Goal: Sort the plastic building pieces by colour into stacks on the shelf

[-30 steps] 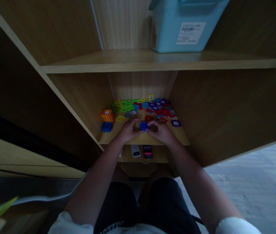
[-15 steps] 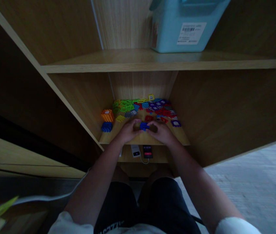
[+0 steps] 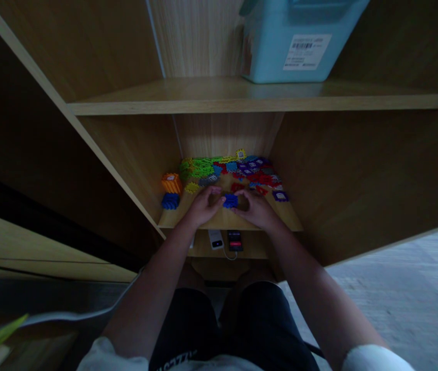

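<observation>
Gripping a small blue block (image 3: 230,201) — vivid, bumpy-edged —, both hands (image 3: 203,207) (image 3: 256,208) clamped on it

- Upper wooden shelf (image 3: 157,98), across the top: a light-blue bin (image 3: 300,62), upper right.
- Middle wooden shelf (image 3: 222,221), centre: orange stack (image 3: 171,184) and blue stack (image 3: 170,201) at its left; green pieces (image 3: 201,167) behind; red pieces (image 3: 265,179) and a purple piece (image 3: 280,196) at right.
- Lower shelf (image 3: 253,248), below centre: white device (image 3: 215,239), dark phone (image 3: 235,239).

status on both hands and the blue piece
Right hand grips blue piece from the right. Left hand, thumb at its left edge. Red piece close beyond.
</observation>
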{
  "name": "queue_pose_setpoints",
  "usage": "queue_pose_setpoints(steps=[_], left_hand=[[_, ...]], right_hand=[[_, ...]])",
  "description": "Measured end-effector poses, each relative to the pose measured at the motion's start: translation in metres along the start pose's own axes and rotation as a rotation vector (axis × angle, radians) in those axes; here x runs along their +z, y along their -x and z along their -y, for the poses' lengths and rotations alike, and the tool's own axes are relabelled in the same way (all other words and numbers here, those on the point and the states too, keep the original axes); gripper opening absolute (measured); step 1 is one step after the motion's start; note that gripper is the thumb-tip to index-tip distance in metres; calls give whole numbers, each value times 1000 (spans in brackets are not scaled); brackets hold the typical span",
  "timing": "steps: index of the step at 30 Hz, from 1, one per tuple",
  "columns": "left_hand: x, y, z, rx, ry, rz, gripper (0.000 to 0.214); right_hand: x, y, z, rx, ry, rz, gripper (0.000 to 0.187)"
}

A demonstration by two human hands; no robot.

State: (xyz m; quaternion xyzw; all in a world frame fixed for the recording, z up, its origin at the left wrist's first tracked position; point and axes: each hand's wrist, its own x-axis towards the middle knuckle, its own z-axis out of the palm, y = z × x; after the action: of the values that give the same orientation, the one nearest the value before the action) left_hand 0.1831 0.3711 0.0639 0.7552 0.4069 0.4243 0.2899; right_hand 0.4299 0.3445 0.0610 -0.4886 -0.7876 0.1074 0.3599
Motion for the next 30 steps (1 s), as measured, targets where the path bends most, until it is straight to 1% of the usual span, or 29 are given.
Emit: queue_pose_setpoints(steps=[3,8,14,24,27,30], left_hand=[[-1,0,-1,1,-7,-34,31],[-1,1,-4,-3,-9,-44,26],[-1,1,-2,-22,-8,-46,24],[-2,1,-5,-22,-14,-73,17],[-4,1,-9,-16,-57,-110,13],[-3,13,-20,37,-172,-115,21]], right_hand=[[1,0,0,8,-6,6,45],[2,0,-2,24,-44,7,46],[2,0,-3,42,-97,10,47],[4,0,-5,29,-98,9,46],[5,1,-4,23,-107,10,48],[6,3,-2,-2,-115,28,52]])
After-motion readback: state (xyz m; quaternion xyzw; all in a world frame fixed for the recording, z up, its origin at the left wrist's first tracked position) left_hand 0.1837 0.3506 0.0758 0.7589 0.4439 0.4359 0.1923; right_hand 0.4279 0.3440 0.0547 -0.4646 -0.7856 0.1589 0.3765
